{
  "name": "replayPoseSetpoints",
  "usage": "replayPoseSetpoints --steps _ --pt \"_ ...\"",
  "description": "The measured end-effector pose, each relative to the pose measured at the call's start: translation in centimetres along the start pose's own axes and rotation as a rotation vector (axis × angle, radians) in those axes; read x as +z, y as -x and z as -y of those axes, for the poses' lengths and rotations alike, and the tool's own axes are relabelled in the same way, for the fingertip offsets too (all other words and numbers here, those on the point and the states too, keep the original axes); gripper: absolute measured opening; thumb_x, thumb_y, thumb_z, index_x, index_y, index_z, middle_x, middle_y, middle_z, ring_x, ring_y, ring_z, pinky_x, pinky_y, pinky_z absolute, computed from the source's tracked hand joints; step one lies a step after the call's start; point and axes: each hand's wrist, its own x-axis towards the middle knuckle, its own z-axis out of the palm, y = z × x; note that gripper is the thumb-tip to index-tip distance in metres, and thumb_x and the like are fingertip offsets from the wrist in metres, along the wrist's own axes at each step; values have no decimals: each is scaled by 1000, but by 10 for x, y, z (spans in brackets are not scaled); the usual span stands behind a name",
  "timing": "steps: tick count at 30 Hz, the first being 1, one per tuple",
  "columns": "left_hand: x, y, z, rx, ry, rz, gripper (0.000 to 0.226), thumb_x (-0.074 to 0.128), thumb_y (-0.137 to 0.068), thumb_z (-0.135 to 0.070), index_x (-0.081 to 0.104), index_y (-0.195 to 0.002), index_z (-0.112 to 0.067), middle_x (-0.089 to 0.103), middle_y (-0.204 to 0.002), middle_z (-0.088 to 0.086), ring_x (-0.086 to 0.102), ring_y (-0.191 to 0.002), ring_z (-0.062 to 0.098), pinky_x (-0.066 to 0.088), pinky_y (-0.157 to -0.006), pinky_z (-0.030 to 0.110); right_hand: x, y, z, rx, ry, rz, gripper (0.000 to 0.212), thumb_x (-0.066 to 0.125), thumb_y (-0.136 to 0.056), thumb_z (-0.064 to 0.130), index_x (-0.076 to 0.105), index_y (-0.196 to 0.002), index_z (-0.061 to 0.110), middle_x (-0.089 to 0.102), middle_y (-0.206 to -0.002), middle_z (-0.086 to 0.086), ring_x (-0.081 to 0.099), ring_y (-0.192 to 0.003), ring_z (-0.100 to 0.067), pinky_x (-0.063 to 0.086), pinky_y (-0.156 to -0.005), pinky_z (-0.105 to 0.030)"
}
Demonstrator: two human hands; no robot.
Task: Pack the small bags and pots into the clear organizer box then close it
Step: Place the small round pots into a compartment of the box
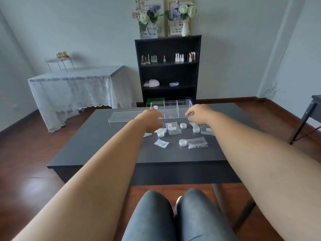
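Head view: both hands (left hand (150, 119), right hand (199, 113)) reach toward organizer box (171, 108).

Small bags (173, 128) and pots (183, 125) are crowding your path to the organizer box (171, 108); its top is standing open.

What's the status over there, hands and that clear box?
Left hand and right hand out over the table, grip unclear. Clear organizer box open, lid lying beside it. Small bags and pots unpacked. Nothing blocking.
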Motion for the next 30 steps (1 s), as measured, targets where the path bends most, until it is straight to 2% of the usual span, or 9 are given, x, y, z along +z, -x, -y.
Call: replayPoseSetpoints --steps 6,10,13,15,18,21,24,27,30 --pt "39 19 -14 150 252 -50 39 64 -87 -39 62 -126 -31 54 -132 -1 45 -125 21 39 -103 40 17 13 -32 35 -106 3 34 50 -89 16 69 -114 28 63 -113 2 57 -96 -15 41 -76 -25" --pt "57 24 -29 240 231 -41 48 68 -81 -51 61 -126 -35 61 -124 -7 48 -121 17 39 -100 34 19 8 -45 29 -123 33 33 65 -82 23 68 -114 31 64 -109 4 59 -95 -13 45 -71 -24" --pt "63 24 -34 289 212 3 47 68 -80 -52 62 -125 -37 66 -114 -9 58 -103 12 46 -90 30 26 5 -47 -2 -101 57 35 73 -80 27 69 -114 31 62 -106 8 60 -92 -13 50 -77 -29" --pt "65 24 -35 314 214 -1 40 68 -83 -47 65 -121 -37 65 -103 -7 58 -89 12 50 -81 33 34 0 -49 -41 -45 49 29 71 -82 23 70 -110 30 61 -104 8 58 -89 -12 46 -74 -25" --pt "67 25 -35 363 259 -56 29 67 -86 -36 70 -114 -31 67 -99 -5 59 -89 13 50 -77 36 41 -5 -51 -63 -10 35 27 64 -84 18 71 -106 32 62 -100 10 57 -83 -8 33 -60 -14" --pt "64 26 -30 410 348 -117 26 70 -83 -33 73 -109 -28 67 -91 -8 58 -85 7 49 -76 29 35 -11 -47 -70 -61 36 30 65 -81 15 70 -103 34 62 -90 13 61 -77 -11 50 -61 -23" --pt "45 9 -15 334 576 -207 24 74 -82 -32 75 -106 -28 65 -83 -17 56 -74 -4 39 -68 7 19 -30 -31 -149 -139 -17 32 70 -77 18 66 -101 39 64 -84 11 63 -76 -15 55 -67 -30" --pt "16 -24 15 163 688 -255 23 73 -83 -38 73 -106 -35 66 -84 -16 54 -65 -3 41 -63 10 4 -58 -10 -197 -220 -44 42 77 -74 19 61 -106 42 64 -82 11 64 -73 -11 52 -59 -24" --pt "-8 -59 46 55 606 -335 25 69 -83 -44 73 -105 -33 66 -84 -16 57 -65 -6 42 -56 8 1 -85 9 -231 -217 -10 54 82 -71 22 53 -110 47 65 -84 10 64 -74 -10 53 -60 -24"
